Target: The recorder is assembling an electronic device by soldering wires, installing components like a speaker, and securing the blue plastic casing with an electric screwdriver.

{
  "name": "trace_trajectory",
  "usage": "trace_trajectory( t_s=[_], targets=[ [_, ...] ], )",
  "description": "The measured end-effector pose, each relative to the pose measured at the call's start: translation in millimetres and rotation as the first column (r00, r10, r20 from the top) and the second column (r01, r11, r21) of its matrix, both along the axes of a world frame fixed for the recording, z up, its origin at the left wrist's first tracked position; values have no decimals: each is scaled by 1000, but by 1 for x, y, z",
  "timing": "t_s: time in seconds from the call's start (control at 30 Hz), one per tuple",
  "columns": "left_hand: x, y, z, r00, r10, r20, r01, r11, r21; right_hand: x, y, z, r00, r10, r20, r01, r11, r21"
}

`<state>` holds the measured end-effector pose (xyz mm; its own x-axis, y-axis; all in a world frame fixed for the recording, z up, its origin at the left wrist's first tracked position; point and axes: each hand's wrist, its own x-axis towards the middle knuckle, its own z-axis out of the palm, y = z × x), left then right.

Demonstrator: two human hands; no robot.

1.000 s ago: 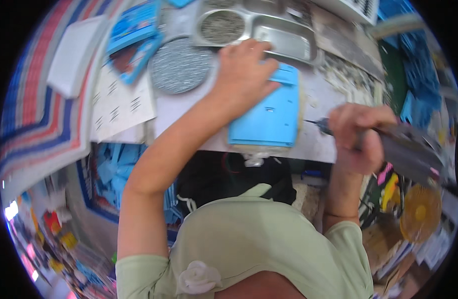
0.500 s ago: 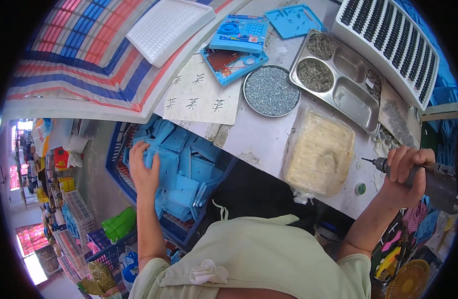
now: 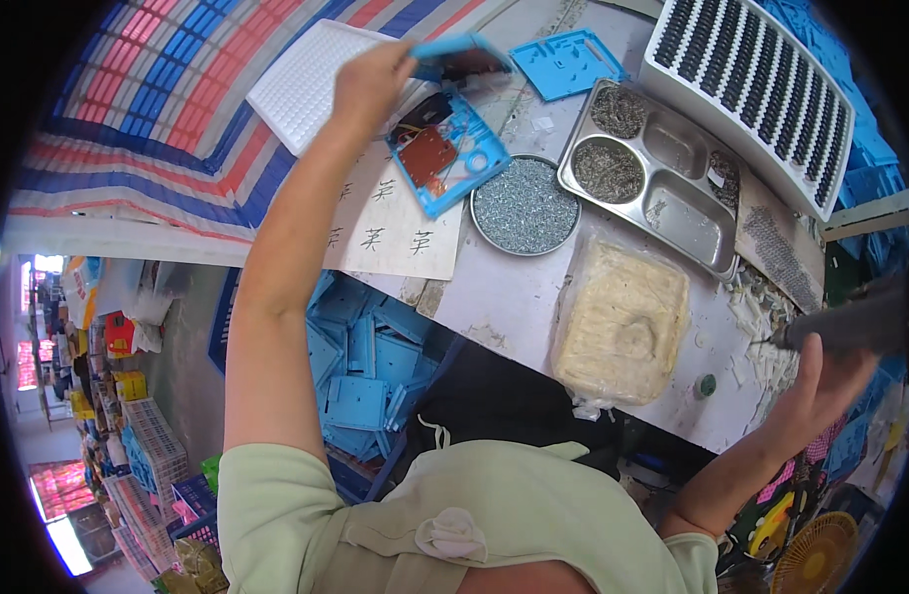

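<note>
Over the far left of the table, my left hand is closed on the edge of a blue plastic cover, tilted up with a brown underside partly showing. Below it lies an open blue plastic case with a brown board and dark parts inside. At the right edge, my right hand has its fingers loosely apart under a dark electric screwdriver. The tool is blurred and partly cut off by shadow; one finger seems to touch its underside, and no grip around it shows.
A round dish of small screws stands beside a steel compartment tray. Nearer is a plastic-wrapped yellowish block. A white rack of black pieces, a blue panel and a white grid tray sit farther back. Blue panels fill a basket.
My left hand has moved from the blue panels in the basket up to the cover and lifted it off the case. My right hand has loosened from the screwdriver, whose rear end has swung upward.
</note>
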<state>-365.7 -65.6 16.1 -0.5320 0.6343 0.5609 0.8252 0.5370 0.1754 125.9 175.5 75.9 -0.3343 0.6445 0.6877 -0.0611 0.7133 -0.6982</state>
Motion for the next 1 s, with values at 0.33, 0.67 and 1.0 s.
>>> trace_trajectory(
  t_s=[0.33, 0.67, 1.0],
  targets=[
    [180, 35, 13, 260, -632, 730, -319, 658, 683, -72, -87, -68, 748, 646, -155, -525, 431, -734],
    [333, -33, -6, 1, -218, 976, 615, 769, 172, -14, -41, -95, 824, 566, -28, -320, 424, -847],
    [335, 11, -48, 632, -653, 417, 716, 698, 7, -7, -30, -113, 621, 62, 781, -37, 998, -49]
  ],
)
